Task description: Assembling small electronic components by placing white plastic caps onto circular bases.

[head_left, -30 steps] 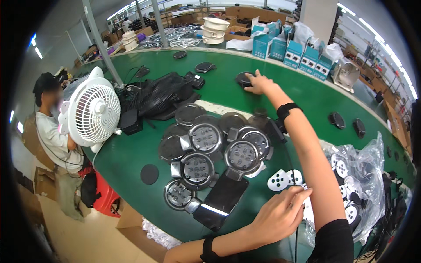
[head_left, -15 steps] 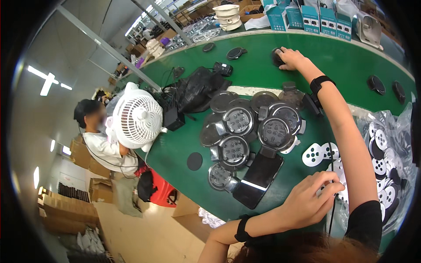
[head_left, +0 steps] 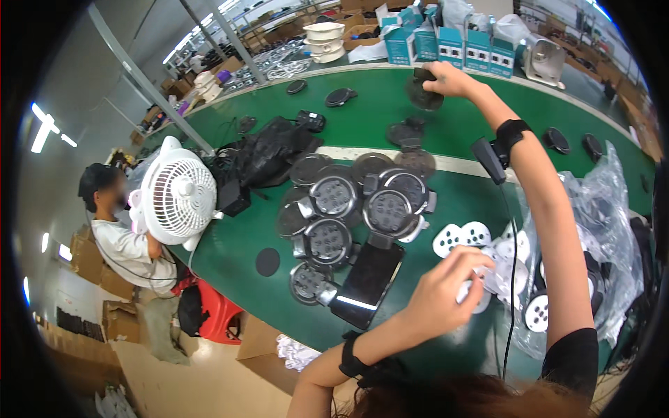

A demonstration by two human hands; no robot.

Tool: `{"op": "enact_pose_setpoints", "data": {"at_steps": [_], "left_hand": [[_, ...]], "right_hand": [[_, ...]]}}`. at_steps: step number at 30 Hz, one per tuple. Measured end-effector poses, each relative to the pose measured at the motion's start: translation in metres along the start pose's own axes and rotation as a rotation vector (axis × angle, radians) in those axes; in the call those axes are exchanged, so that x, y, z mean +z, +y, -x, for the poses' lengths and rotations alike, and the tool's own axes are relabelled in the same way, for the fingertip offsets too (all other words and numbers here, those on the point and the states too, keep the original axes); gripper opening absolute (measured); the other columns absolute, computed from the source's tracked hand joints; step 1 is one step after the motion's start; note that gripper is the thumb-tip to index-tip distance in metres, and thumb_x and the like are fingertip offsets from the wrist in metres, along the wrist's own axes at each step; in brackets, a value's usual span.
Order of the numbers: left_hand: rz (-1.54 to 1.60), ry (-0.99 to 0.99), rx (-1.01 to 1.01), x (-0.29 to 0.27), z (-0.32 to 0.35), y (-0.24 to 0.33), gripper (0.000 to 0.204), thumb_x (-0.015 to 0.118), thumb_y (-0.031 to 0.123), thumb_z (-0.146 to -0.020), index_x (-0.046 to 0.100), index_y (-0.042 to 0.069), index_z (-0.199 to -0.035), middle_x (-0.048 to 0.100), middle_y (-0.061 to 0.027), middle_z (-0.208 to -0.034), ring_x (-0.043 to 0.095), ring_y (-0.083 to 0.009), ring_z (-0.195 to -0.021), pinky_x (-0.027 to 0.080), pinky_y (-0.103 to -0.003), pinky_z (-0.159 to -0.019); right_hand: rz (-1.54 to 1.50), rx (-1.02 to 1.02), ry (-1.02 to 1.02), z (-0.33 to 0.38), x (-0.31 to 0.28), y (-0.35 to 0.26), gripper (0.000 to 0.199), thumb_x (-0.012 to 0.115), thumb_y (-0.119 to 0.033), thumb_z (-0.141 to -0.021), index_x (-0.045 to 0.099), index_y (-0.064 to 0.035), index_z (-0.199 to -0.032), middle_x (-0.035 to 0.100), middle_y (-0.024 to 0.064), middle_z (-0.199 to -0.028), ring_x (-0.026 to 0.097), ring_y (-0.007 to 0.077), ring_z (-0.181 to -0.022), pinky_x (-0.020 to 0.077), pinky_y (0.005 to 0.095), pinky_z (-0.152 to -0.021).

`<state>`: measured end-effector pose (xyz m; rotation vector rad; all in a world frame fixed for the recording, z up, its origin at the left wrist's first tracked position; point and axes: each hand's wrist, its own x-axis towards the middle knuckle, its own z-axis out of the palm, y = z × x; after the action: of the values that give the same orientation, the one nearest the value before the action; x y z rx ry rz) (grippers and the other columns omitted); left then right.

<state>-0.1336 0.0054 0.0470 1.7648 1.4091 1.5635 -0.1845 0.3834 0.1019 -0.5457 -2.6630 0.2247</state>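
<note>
My right hand (head_left: 449,80) is stretched over the far green belt. It grips a round black plastic part (head_left: 426,96) by its side tab, with the disc hanging tilted below the fingers. Low in the middle, my left hand (head_left: 446,292) is bent, thumb and fingertips pinched together beside white pads with black dots (head_left: 461,238). Whatever the left fingertips hold, if anything, cannot be made out. Between the hands and to their left lies a cluster of round black parts (head_left: 327,240), some stacked. A dark phone (head_left: 368,285) lies against the nearest ones.
A clear plastic bag (head_left: 610,230) with more pads lies at right. Left stand a white fan (head_left: 178,191) and a black bag (head_left: 268,153). More round parts (head_left: 340,97) sit on the belt (head_left: 265,104). Teal boxes (head_left: 449,45) line its far side. A seated person (head_left: 125,237) is at left.
My right hand has lifted the round black part off the belt and tilted it. My left hand stays by the white pads. The whole view has shifted, so the table appears farther left.
</note>
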Motion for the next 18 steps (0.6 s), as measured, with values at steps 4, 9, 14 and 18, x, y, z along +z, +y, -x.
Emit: {"op": "enact_pose_setpoints", "data": {"at_steps": [4,9,14,18], "left_hand": [[0.418,-0.056,-0.276,-0.010,-0.004,0.003,0.032,0.050,-0.002,-0.088,0.046,-0.001,-0.119,0.057,-0.0126,-0.107,0.063,-0.0179,-0.086,0.051,-0.028,-0.071],[0.873,-0.025,-0.235,-0.015,-0.010,0.006,0.054,0.035,0.038,-0.100,0.028,-0.001,-0.138,0.045,-0.0190,-0.130,0.055,-0.0277,-0.109,0.048,-0.042,-0.089],[1.004,-0.013,-0.269,0.001,0.004,0.008,0.038,0.039,0.030,-0.100,0.035,0.005,-0.129,0.045,-0.0121,-0.127,0.051,-0.0214,-0.115,0.048,-0.039,-0.092],[0.893,-0.035,-0.478,0.006,0.001,-0.002,0.027,0.045,0.024,-0.099,0.044,0.005,-0.117,0.057,-0.0106,-0.110,0.063,-0.0184,-0.091,0.055,-0.032,-0.070]], "right_hand": [[-0.354,-0.010,-0.020,0.060,-0.071,-0.042,0.043,0.062,-0.021,-0.082,0.053,0.0027,-0.117,0.063,0.0172,-0.095,0.065,0.0247,-0.081,0.0544,0.0342,-0.066],[-0.019,-0.217,0.105,0.180,-0.100,-0.141,0.042,0.065,-0.019,-0.080,0.053,-0.0003,-0.116,0.066,0.0147,-0.097,0.068,0.0252,-0.079,0.0542,0.0366,-0.064],[0.164,-0.250,-0.090,0.295,-0.082,-0.219,0.060,0.068,-0.020,-0.076,0.047,-0.0013,-0.129,0.043,0.0228,-0.136,0.049,0.0397,-0.119,0.0477,0.0430,-0.093],[-0.248,-0.169,-0.191,0.341,-0.095,-0.197,0.045,0.065,-0.020,-0.080,0.057,-0.0010,-0.120,0.051,0.0196,-0.130,0.052,0.0365,-0.116,0.0441,0.0422,-0.095]]}}
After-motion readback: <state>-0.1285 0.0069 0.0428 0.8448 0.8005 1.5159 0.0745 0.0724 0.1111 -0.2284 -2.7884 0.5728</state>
